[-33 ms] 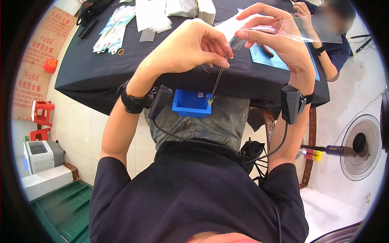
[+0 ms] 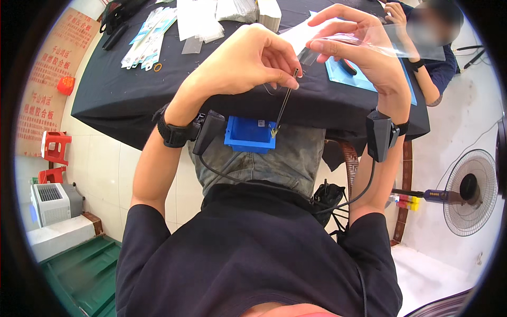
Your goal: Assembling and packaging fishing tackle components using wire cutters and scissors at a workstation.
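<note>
My left hand [image 2: 248,61] is closed, its thumb and fingers pinching the upper end of a bundle of thin dark rods [image 2: 285,100]. The bundle slants down to a small yellow-green tip beside the right edge of a blue plastic box [image 2: 249,148], which is over my lap. My right hand [image 2: 369,53] is raised beyond the table's near edge, thumb and fingers closed on a clear plastic sleeve [image 2: 409,46]. The sleeve's far end sticks out to the right, and its near end lies close to my left fingertips.
On the black-covered table [image 2: 111,100] are flat packets [image 2: 151,39], white sheets [image 2: 196,18], a stack of cards [image 2: 269,15] and a small orange ring [image 2: 157,67]. A light blue mat [image 2: 338,74] lies under my right hand. Another person [image 2: 443,68] sits at the right; a fan [image 2: 470,193] stands nearby.
</note>
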Demonstrator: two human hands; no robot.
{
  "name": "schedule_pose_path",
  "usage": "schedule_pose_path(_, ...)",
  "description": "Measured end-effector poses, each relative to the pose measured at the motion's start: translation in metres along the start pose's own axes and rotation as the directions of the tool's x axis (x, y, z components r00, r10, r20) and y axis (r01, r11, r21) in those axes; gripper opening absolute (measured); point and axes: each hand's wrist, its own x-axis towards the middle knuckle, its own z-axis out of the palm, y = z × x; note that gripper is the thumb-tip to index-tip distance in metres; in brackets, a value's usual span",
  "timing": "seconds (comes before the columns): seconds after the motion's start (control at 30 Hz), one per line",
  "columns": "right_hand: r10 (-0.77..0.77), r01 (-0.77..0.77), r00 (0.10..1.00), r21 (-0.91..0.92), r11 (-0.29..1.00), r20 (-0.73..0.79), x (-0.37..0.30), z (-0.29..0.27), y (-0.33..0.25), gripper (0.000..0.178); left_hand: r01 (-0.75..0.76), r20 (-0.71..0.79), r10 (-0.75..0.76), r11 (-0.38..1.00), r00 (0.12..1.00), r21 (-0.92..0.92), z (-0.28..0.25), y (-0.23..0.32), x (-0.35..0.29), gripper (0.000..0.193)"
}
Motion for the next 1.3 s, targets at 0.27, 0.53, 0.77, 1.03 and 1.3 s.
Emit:
schedule_pose_path(0.27, -0.074, 0.08, 0.997, -0.329, 0.941, 0.032, 0.002, -0.004, 0.014, 0.033, 0.072, 0.019, -0.072, 0.997, 0.997, 0.007, 0.001, -0.004, -0.001, 0.011)
schedule_pose_path(0.53, -0.041, 0.026, 0.999, -0.367, 0.93, -0.034, 0.003, -0.009, 0.023, 0.03, 0.108, 0.037, -0.112, 0.99, 0.993, 0.095, 0.003, -0.001, 0.0, 0.01)
schedule_pose_path(0.77, -0.025, 0.005, 0.998, -0.372, 0.928, -0.05, 0.005, -0.003, 0.022, 0.029, 0.117, 0.053, -0.124, 0.986, 0.991, 0.116, 0.003, 0.0, -0.002, 0.01)
schedule_pose_path(1.03, -0.158, 0.119, 0.983, -0.336, 0.934, -0.091, 0.0, -0.004, 0.031, 0.02, 0.106, 0.065, -0.114, 0.987, 0.991, 0.117, 0.006, 0.004, -0.002, 0.01)
schedule_pose_path(1.3, -0.04, 0.054, 0.929, 0.027, 0.998, -0.367, -0.048, 0.041, 0.064, 0.024, 0.084, 0.016, -0.087, 0.988, 0.996, 0.132, 0.025, 0.003, -0.005, 0.008)
